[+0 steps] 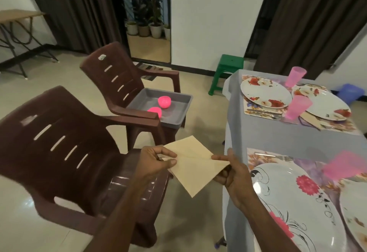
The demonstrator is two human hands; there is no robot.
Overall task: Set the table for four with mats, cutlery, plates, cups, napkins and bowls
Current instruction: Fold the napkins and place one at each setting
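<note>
- The left hand [154, 163] pinches the left edge of a beige napkin [195, 169] between thumb and curled fingers.
- The right hand [231, 174] grips the napkin's right corner, its forefinger laid flat across the top.
- The napkin hangs in the air between the near brown chair [65, 152] and the edge of the surface [278, 136], which is covered by a grey cloth; it touches neither.
- Just right of the right hand, a white plate with a pink flower [294, 202] lies on a floral mat [258, 158], with a fork [278, 157] beyond it and a blurred pink cup [345, 165] near.
- At the far end of the surface sit two flowered plates [266, 94], two pink cups [297, 106] and cutlery [266, 113] on mats.
- A second brown chair [127, 84] stands behind the first, carrying a grey tray [178, 112] with two pink bowls [164, 101] inside.
- A green stool [226, 68] stands on the floor past the surface's far corner.
</note>
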